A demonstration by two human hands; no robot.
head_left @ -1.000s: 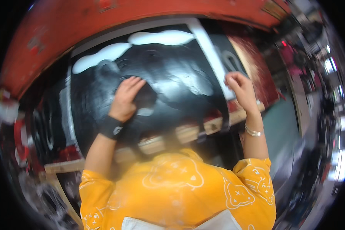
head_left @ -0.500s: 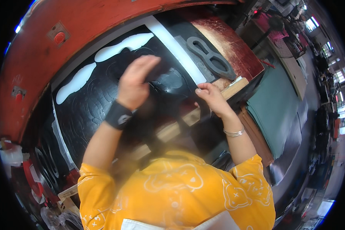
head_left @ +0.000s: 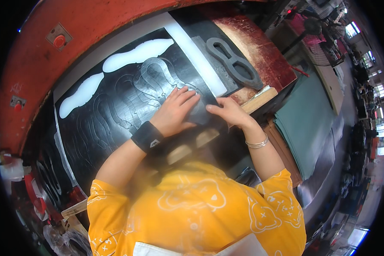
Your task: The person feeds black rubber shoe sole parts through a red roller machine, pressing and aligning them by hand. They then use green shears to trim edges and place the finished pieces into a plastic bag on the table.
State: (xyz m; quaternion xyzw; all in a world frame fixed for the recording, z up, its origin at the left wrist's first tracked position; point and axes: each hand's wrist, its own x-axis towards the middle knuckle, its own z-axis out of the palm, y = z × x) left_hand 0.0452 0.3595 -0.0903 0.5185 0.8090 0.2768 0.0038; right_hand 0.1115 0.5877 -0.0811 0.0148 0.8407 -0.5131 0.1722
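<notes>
left hand (head_left: 177,112): palm down on the black sheet (head_left: 115,100), fingers stretched out and close together, nothing gripped. right hand (head_left: 234,112): just beside it, at the sheet's near right corner; thumb extended toward the sheet, fingers bent. cannot tell whether the sheet's edge is pinched there.

black sheet: lies in front of the person, slanting, over a white board (head_left: 196,57) that shows as a bare strip along the right side and far edge. its surface is glossy, marked with many curved, sole-like outlines, some overlapping, one large loop just beyond the left hand's fingers. two white sole-shaped areas (head_left: 136,54) sit end to end along its far edge.

right of the strip: a grey sole-shaped frame (head_left: 234,64) with two openings, near a worn dark red board (head_left: 264,51). a pale wooden bar (head_left: 260,100) runs just beyond the right hand. farther right, a stack of green sheets (head_left: 307,123), brown sheets (head_left: 282,143) beside its lower edge.

far left: orange-red machine body (head_left: 34,64) with a round red button (head_left: 59,41).

worn: black wristband (head_left: 146,135) on the left wrist, silvery bangles (head_left: 258,143) on the right, yellow patterned shirt (head_left: 192,202).
</notes>
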